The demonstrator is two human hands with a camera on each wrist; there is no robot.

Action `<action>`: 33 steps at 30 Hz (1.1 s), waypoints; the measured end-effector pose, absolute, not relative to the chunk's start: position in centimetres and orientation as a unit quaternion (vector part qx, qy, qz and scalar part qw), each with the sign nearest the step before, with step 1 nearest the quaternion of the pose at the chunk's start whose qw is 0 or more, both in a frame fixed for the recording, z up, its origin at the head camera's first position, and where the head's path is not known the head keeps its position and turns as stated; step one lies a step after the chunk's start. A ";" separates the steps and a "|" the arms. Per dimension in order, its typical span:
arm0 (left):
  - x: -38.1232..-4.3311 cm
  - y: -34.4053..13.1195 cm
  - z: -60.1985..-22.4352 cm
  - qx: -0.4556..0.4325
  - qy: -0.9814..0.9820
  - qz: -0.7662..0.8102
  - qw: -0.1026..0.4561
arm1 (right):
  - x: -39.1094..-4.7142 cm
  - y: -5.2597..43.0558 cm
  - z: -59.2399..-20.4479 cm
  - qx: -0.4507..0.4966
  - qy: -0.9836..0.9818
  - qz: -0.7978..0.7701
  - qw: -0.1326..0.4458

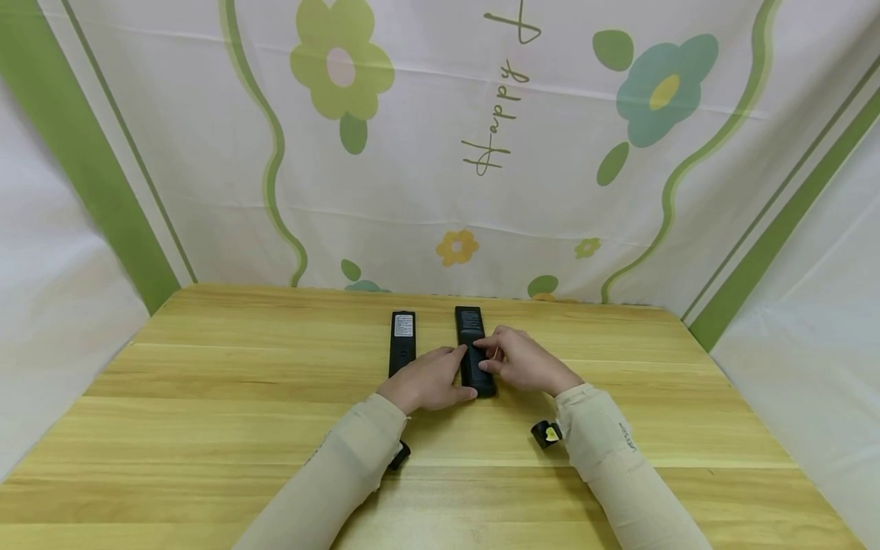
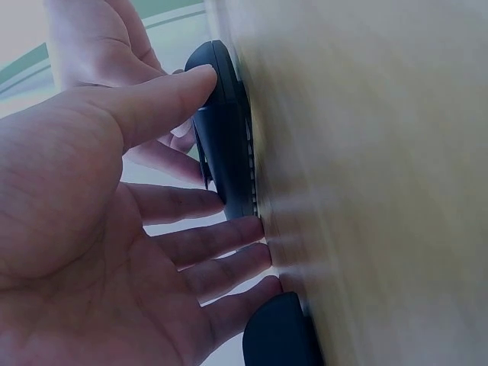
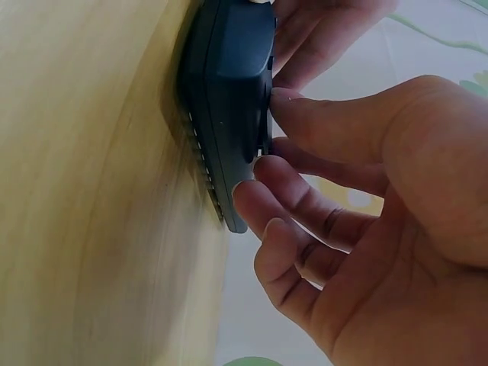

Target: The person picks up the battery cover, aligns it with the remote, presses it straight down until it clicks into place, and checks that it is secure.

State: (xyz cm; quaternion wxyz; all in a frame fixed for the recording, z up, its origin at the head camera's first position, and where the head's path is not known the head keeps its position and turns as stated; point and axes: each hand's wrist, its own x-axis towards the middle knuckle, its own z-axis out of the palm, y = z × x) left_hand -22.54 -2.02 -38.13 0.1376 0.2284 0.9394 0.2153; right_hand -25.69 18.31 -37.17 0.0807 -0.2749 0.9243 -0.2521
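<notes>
A black remote control [image 1: 470,318] lies with its button side down on the table, its back facing up. My left hand [image 1: 431,380] holds it from the left, thumb at the near end and index finger along its side; the other fingertips reach down to the wood. From the right, my right hand [image 1: 524,362] pinches the battery cover [image 3: 265,131] between thumb and index finger. The cover's edge stands slightly raised from the remote's back. Left of my left hand, a second black remote [image 1: 402,353] with a white label lies, its near end hidden by that hand.
Small black cylindrical pieces with a yellow patch [image 1: 548,434] lie beside my right sleeve. Another small dark object [image 1: 399,456] shows partly from under my left sleeve. A flowered curtain [image 1: 412,191] hangs along the far edge of the wooden table [image 1: 241,367].
</notes>
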 end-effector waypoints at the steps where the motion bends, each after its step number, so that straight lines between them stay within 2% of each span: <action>1: -22.5 -2.0 -38.1 0.228 0.939 0.216 0.138 | -25.7 18.3 -37.2 -0.276 0.925 -0.249 0.080; 33: -22.5 -2.1 -38.4 0.229 0.941 0.211 0.135 | -25.0 17.8 -36.9 -0.301 0.939 -0.139 0.087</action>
